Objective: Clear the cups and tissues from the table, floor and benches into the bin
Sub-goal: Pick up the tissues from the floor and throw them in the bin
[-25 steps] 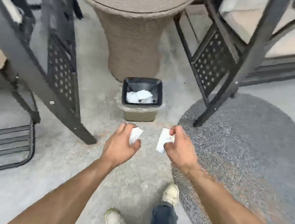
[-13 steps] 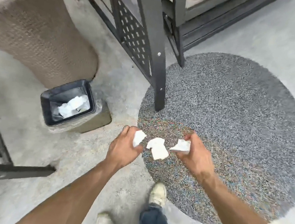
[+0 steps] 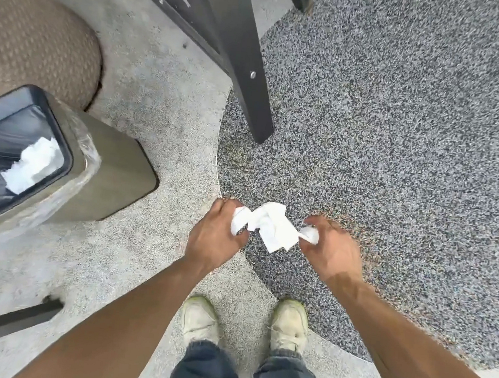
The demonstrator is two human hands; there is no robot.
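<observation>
Bin (image 3: pixel 110 167) at left, black liner – I see white tissues (image 3: pixel 32 164) inside. Left hand (image 3: pixel 215 234) fisted on tissue (image 3: pixel 239 223); right hand (image 3: pixel 331 251) pinching tissue wad (image 3: pixel 310 234) – third tissue (image 3: pixel 275 226) on rug (image 3: pixel 402 144) between.

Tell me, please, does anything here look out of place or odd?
One thing: a crumpled white tissue lies on the grey rug, between the left hand and right hand. Nothing looks spilled or damaged.

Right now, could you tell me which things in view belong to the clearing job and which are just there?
Part of the job:
left hand
right hand
white tissue on the rug
bin
tissues inside it

Just there:
grey round rug
black metal bench leg
woven table base
</observation>
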